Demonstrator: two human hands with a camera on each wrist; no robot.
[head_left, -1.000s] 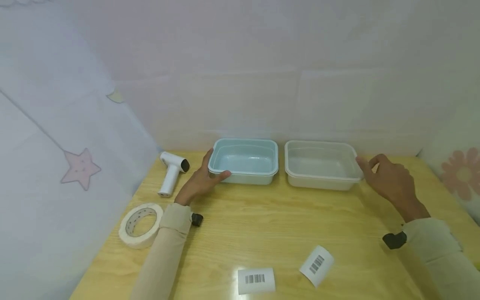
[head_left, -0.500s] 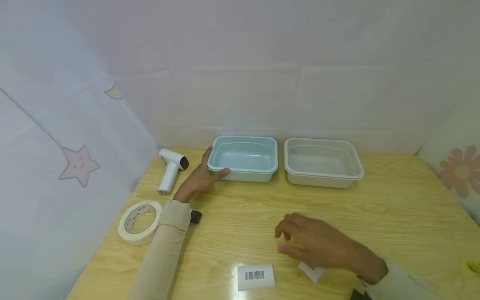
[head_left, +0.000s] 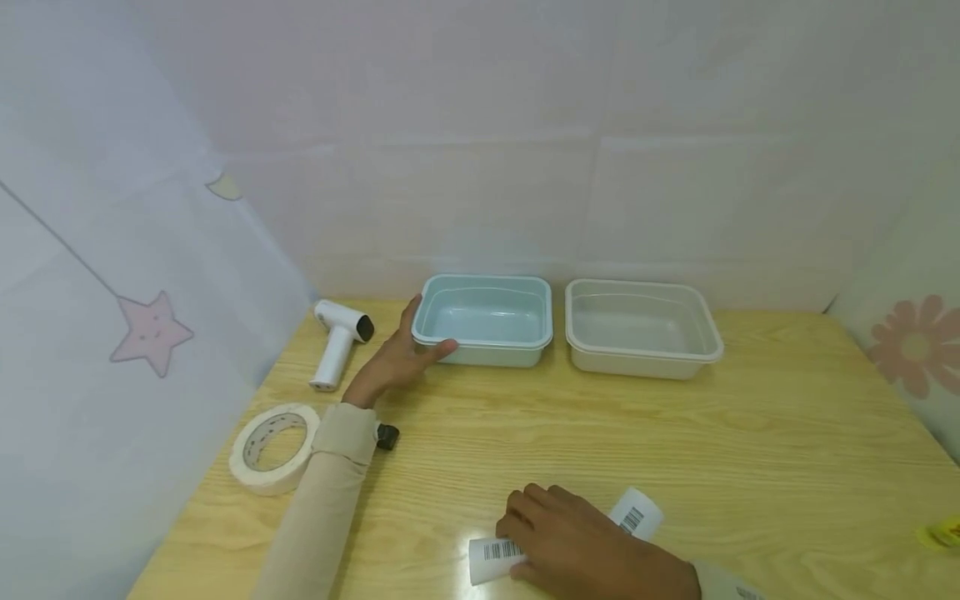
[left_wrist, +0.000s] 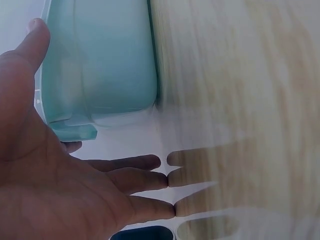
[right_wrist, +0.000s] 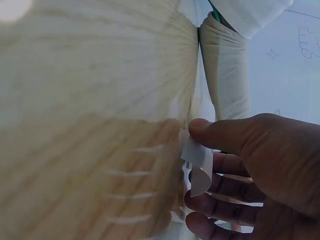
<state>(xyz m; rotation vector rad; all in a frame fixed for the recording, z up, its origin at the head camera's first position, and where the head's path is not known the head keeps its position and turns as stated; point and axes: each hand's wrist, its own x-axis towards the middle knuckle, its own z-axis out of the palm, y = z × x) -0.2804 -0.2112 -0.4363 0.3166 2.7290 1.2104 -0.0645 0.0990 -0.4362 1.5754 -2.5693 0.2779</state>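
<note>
In the head view my left hand [head_left: 401, 357] rests at the left end of a light-blue plastic bin [head_left: 483, 354]. Its thumb lies on the front rim; the left wrist view shows its other fingers stretched out straight. My right hand [head_left: 573, 546] is low over the table, at the right end of a white barcode label [head_left: 487, 560]. Seen from the right wrist, the curled label [right_wrist: 199, 160] sits between thumb and fingers, which pinch it. A second barcode label [head_left: 636, 512] lies partly behind this hand.
A cream plastic bin [head_left: 643, 362] stands right of the blue one, near the back cloth. At the left are a white handheld scanner [head_left: 337, 346] and a roll of masking tape [head_left: 273, 450], close to my left sleeve. Something yellow [head_left: 941, 533] shows at the right edge.
My right hand has left the cream bin's right end, come down and left across the table, and taken hold of the left barcode label. The left hand has stayed on the blue bin.
</note>
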